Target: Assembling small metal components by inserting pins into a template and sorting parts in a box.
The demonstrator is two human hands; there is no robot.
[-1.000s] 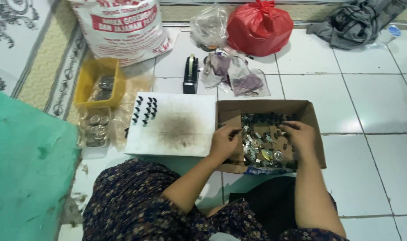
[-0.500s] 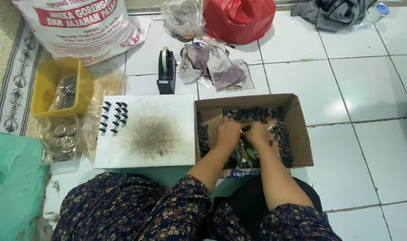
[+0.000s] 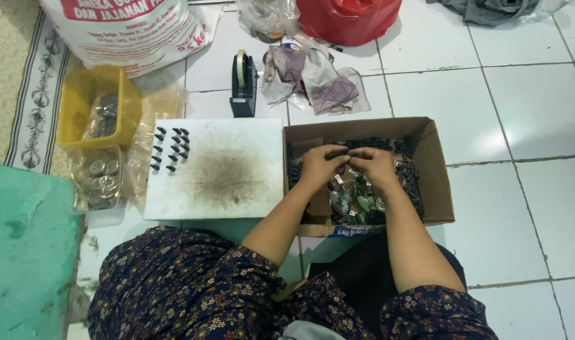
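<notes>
An open cardboard box (image 3: 433,165) sits on the tiled floor and holds several small dark and shiny metal parts (image 3: 357,203). My left hand (image 3: 322,165) and my right hand (image 3: 374,165) are both inside it, fingertips meeting over a small dark piece at the box's middle. Which hand holds the piece I cannot tell. Left of the box lies a white board (image 3: 221,170) with a dark smudge, and small black parts (image 3: 170,150) stand in rows at its top left corner.
A black tape dispenser (image 3: 242,83) stands behind the board. A yellow tub (image 3: 76,104) and clear bags of round metal pieces (image 3: 100,179) lie at left. A printed white sack (image 3: 130,28), red bag (image 3: 347,19), crumpled plastic bags (image 3: 319,82) and green mat (image 3: 26,252) surround me.
My hands have come together at the middle of the box, after being apart over the parts. The camera has shifted, so everything sits lower and more to the right in view.
</notes>
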